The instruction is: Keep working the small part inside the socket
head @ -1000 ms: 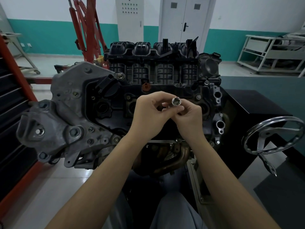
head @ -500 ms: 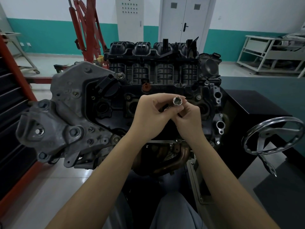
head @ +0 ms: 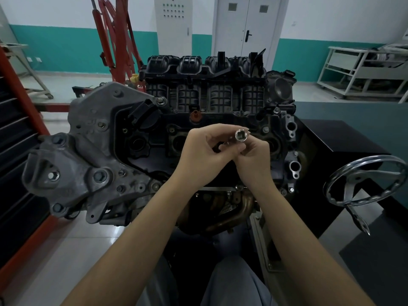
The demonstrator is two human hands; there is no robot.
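Socket [head: 240,135], pinched between both the left hand [head: 204,151] and right hand [head: 254,154] above the engine [head: 154,138], could slip toward 6 o'clock and vanish among exhaust pipes [head: 229,208] if fingertips loosen.

socket [head: 239,135] shank and engine [head: 198,120] middle behind both hands, red hoist [head: 114,36] top cropped
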